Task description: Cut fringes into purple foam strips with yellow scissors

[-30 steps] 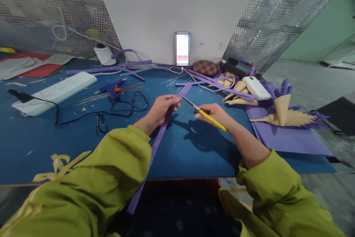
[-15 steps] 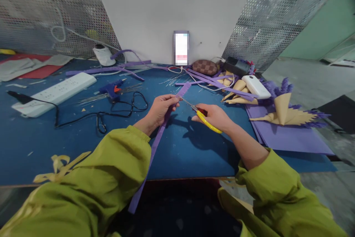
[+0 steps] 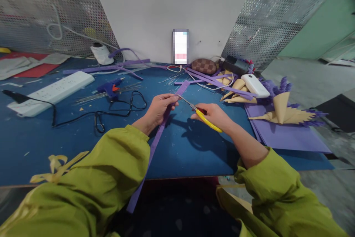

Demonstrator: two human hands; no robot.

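Note:
My left hand (image 3: pixel 162 108) pinches a long purple paper strip (image 3: pixel 156 139) near its upper end. The strip slants down past my sleeve and hangs over the table's front edge. In my right hand (image 3: pixel 213 115) is a pair of scissors (image 3: pixel 206 120) with yellow handles. The blades point up and left, and their tips meet the strip's edge beside my left fingertips. Whether the blades are apart is too fine to tell.
Left lie a white power strip (image 3: pixel 52 94), a blue glue gun (image 3: pixel 109 88) with a black cord, and thin wires. A phone (image 3: pixel 181 46) leans on the back wall. At right are purple sheets (image 3: pixel 291 139), a wrapped purple flower piece (image 3: pixel 281 109) and a white power bank (image 3: pixel 254 85).
Both hands keep almost the same place on the strip and scissors. The whole view has shifted very slightly.

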